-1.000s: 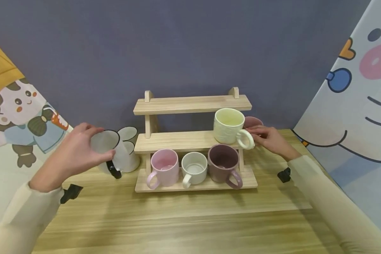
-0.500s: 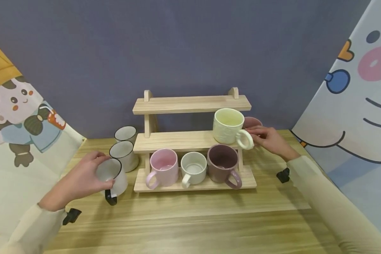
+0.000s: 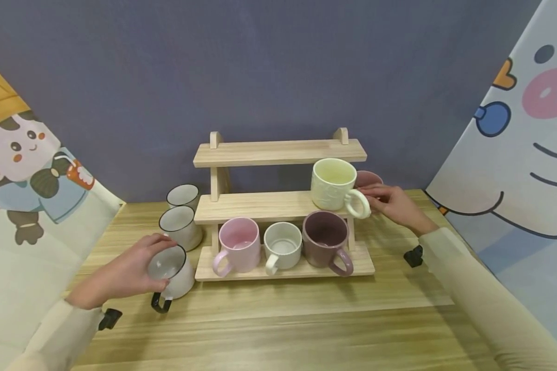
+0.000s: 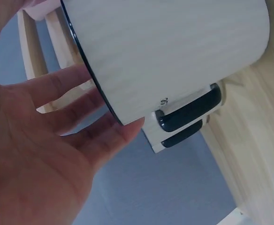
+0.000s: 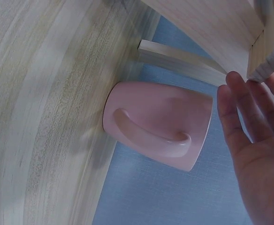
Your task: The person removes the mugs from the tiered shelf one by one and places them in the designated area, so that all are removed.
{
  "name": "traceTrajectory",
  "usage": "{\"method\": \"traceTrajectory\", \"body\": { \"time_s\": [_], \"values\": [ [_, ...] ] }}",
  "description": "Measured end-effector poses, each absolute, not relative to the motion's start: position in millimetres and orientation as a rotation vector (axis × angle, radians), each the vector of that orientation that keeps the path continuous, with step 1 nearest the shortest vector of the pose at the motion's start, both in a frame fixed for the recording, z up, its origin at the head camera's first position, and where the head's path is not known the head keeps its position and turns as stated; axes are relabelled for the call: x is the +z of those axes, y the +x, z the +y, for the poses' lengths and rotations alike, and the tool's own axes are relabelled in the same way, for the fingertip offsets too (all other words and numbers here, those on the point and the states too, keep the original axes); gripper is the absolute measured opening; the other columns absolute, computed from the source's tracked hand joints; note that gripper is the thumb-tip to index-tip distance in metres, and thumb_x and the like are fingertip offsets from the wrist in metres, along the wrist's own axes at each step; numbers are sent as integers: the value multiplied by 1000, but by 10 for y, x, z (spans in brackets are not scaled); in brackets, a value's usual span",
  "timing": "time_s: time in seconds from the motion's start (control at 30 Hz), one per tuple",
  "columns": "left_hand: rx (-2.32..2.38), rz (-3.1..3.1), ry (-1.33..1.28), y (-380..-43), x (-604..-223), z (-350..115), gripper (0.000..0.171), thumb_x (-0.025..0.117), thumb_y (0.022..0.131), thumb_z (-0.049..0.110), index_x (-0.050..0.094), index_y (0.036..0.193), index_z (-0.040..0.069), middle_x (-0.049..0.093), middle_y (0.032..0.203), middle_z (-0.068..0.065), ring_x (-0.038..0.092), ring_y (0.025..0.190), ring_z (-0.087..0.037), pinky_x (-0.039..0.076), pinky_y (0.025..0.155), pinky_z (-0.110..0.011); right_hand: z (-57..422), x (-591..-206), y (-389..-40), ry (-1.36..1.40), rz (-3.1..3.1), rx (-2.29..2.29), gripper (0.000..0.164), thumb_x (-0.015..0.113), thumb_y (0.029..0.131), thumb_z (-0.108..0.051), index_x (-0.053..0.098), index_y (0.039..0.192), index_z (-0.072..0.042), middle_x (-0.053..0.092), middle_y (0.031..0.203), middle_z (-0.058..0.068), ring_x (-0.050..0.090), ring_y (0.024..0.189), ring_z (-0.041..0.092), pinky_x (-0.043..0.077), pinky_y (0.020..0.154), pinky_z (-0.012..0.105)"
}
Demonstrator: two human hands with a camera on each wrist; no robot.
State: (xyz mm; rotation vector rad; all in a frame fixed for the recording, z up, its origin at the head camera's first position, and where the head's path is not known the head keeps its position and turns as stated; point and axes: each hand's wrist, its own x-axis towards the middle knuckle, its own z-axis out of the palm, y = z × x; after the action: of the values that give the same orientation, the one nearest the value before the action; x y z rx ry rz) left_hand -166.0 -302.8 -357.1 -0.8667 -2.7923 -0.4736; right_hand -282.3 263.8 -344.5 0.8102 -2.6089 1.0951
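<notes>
Left hand clasps the front white mug, which lies between it and the rack; right hand, fingers extended, is at the rack's right end.

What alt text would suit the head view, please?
A left hand holds a black-rimmed white mug at the left of a three-tier wooden rack, with two similar mugs behind that mug. The right hand is beside a pale green mug on the middle shelf; three mugs stand on the bottom shelf.
</notes>
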Motion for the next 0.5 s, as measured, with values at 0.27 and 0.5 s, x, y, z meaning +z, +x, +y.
{"method": "traceTrajectory", "body": {
  "time_s": [0.27, 0.5],
  "values": [
    [-497, -2801, -910, -1651, -3644, -3055, 68, 81, 58, 15, 57, 121, 0, 51, 122, -20, 46, 113, -38, 43, 85, -53, 2762, -3659, -3013, 800, -2611, 1083, 27, 61, 93, -11, 66, 119, -4, 65, 116, 9, 56, 100, 1, 45, 79, 16],
    [-310, -2673, -864, -1568, -3625, -3023, 79, 87, 61, 36, 56, 122, -2, 53, 112, -17, 45, 97, -31, 42, 78, -47, 2789, -3671, -3019, 796, -2602, 1125, 27, 61, 93, -12, 66, 119, -5, 65, 115, 10, 59, 97, 5, 48, 74, 19]
  ]
}}
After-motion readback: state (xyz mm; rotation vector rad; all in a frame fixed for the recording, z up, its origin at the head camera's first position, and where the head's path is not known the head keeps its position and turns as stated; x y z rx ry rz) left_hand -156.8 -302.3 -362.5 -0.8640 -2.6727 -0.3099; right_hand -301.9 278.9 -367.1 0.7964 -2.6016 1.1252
